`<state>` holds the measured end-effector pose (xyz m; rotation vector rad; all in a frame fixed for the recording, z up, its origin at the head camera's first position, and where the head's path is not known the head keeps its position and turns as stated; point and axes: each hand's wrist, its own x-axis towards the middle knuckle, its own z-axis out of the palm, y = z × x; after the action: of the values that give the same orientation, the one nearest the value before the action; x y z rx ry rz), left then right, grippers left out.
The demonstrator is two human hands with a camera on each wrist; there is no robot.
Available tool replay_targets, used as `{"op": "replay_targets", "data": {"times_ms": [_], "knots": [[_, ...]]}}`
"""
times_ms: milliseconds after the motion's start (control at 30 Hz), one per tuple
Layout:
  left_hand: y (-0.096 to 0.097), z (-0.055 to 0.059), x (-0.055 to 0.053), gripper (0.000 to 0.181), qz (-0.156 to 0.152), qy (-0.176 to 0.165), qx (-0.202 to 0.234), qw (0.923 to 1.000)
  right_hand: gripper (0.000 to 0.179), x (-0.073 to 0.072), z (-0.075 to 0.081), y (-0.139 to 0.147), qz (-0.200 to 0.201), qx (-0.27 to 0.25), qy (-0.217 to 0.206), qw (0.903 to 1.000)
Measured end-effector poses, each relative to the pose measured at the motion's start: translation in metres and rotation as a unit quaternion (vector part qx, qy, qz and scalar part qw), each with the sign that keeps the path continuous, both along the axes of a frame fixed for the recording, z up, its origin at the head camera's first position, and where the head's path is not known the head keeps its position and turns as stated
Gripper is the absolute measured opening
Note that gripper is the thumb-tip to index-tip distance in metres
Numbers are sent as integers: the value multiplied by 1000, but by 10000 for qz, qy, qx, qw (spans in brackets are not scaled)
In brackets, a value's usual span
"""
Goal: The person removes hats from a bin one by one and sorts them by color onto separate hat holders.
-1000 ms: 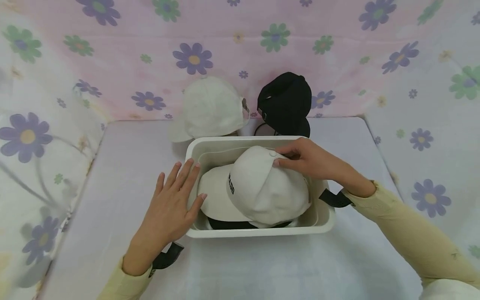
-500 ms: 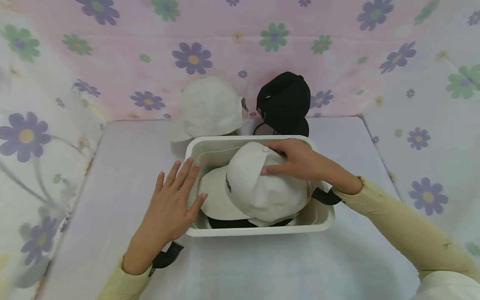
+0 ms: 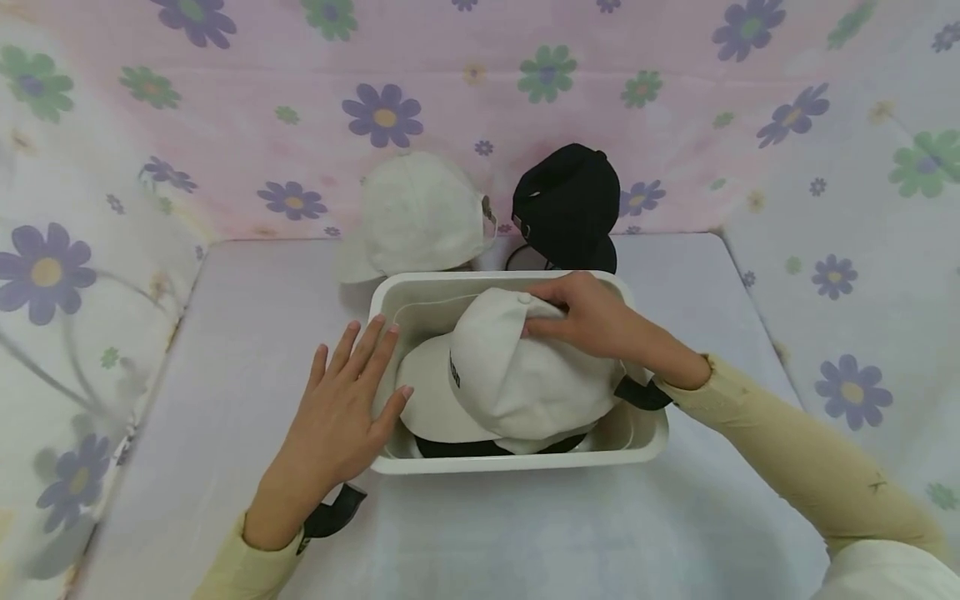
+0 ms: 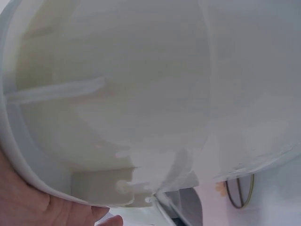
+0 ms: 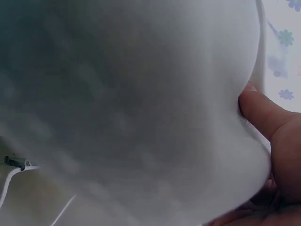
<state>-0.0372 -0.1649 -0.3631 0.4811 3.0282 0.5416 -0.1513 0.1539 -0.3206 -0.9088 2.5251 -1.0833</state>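
A white cap (image 3: 487, 375) with dark lettering lies in a white plastic tub (image 3: 517, 467), its brim toward the left. My right hand (image 3: 592, 321) pinches the fabric of its crown near the top button. In the right wrist view the thumb (image 5: 263, 110) presses into the pale cloth of the cap (image 5: 178, 117). Beneath it a strip of something black (image 3: 457, 448) shows along the tub's near side. My left hand (image 3: 341, 400) rests with spread, straight fingers against the tub's left rim, thumb close to the brim. The left wrist view mostly shows the tub wall (image 4: 141, 94).
Behind the tub stand another white cap (image 3: 423, 217) at left and a black cap (image 3: 570, 204) at right. The table (image 3: 247, 308) wears a pale cloth. Floral fabric (image 3: 480, 108) encloses it at the back and both sides.
My right hand has shifted left across the crown, and the cap's fabric has been pulled slightly left with it. My left hand has stayed at the rim.
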Motion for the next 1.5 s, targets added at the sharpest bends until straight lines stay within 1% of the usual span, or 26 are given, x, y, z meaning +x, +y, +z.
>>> {"op": "replay_targets", "data": {"times_ms": [233,467,667,800,900,1033,1133,1300,1500], "knots": [[-1,-1,0,70,8,-8,3,10000,22,2,-1,3,-34,-205,74,9998],[-2,0,0,70,-13,112,-57,9999,26,3,0,4,-17,-444,93,9990],[-3,1,0,70,-8,63,-20,10000,25,3,-1,6,-35,-535,76,9985],[-3,0,-1,69,2,116,-39,9999,25,4,0,8,-57,-624,22,9980],[-2,-1,-2,69,4,160,-27,9999,28,5,0,9,-79,-660,60,9978],[-2,-2,-2,70,-11,153,-12,9999,29,7,1,12,-160,-651,22,9977],[-2,-2,-2,70,-24,126,7,9999,29,9,3,13,-207,-674,-56,9975],[-2,-3,-1,70,-33,96,20,9999,33,12,8,13,-235,-749,78,9969],[-3,-4,0,69,1,157,77,9998,36,15,15,10,-304,-790,187,9962]]}}
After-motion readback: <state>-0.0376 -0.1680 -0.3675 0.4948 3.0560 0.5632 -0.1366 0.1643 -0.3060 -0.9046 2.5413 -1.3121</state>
